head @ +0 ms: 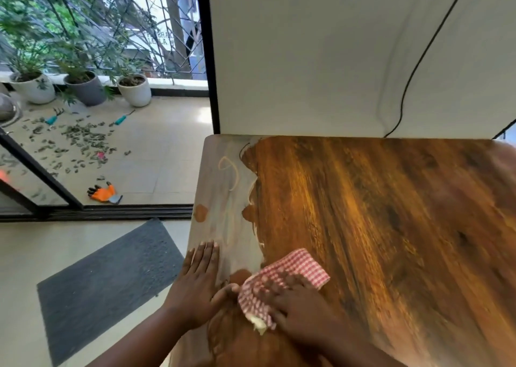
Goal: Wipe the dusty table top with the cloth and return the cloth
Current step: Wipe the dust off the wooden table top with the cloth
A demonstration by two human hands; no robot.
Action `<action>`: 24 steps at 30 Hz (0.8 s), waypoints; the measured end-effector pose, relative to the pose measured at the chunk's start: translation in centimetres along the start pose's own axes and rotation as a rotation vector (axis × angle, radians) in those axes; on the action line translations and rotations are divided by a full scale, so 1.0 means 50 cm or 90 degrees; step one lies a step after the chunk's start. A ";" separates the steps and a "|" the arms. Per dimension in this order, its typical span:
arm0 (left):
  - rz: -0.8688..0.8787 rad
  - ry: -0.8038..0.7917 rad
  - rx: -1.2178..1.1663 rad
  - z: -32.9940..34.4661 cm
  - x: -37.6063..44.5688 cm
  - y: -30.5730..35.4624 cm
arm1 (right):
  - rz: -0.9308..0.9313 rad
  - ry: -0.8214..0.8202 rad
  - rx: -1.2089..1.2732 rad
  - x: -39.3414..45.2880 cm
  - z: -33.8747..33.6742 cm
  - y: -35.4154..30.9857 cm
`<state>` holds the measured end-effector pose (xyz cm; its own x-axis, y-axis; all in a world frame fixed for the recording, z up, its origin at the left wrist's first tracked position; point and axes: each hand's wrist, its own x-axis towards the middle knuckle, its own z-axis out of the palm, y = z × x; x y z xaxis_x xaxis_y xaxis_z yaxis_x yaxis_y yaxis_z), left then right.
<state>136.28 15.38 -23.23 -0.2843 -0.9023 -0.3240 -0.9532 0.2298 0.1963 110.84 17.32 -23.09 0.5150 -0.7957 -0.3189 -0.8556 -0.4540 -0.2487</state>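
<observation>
A wooden table top [391,227] fills the right half of the view. Its left strip [220,193] is pale with dust and finger marks, while the rest shows shiny brown wood. A red-and-white checked cloth [284,277] lies on the table near the front left, at the border of the dusty strip. My right hand [296,308] presses flat on the cloth's near part. My left hand [199,280] rests palm down on the dusty strip by the table's left edge, fingers together, thumb touching the cloth's edge.
A white wall [307,59] with a black cable [413,73] stands behind the table. A dark doormat [109,283] lies on the floor at left. Beyond the sliding door are three potted plants [83,87], scattered leaves and orange gloves [103,193].
</observation>
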 end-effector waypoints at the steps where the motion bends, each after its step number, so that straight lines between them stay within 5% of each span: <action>1: 0.007 0.002 0.005 0.001 -0.001 -0.006 | 0.041 0.020 0.017 0.021 -0.012 0.004; 5: 0.013 0.003 0.002 0.004 0.002 -0.020 | 0.146 0.054 0.057 0.103 -0.026 -0.035; 13: 0.024 0.024 -0.011 -0.005 0.046 -0.039 | 0.035 -0.059 0.016 0.011 0.020 -0.029; 20: 0.013 0.058 -0.005 -0.015 0.097 -0.073 | 0.182 0.055 0.065 0.194 -0.056 -0.045; 24: -0.029 0.094 -0.045 -0.035 0.130 -0.095 | 0.074 0.039 0.065 0.186 -0.023 -0.091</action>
<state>139.14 7.79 -24.64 -0.2173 -0.9562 -0.1960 -0.9538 0.1653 0.2509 119.48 11.53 -23.87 0.4054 -0.8648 -0.2962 -0.8981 -0.3164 -0.3056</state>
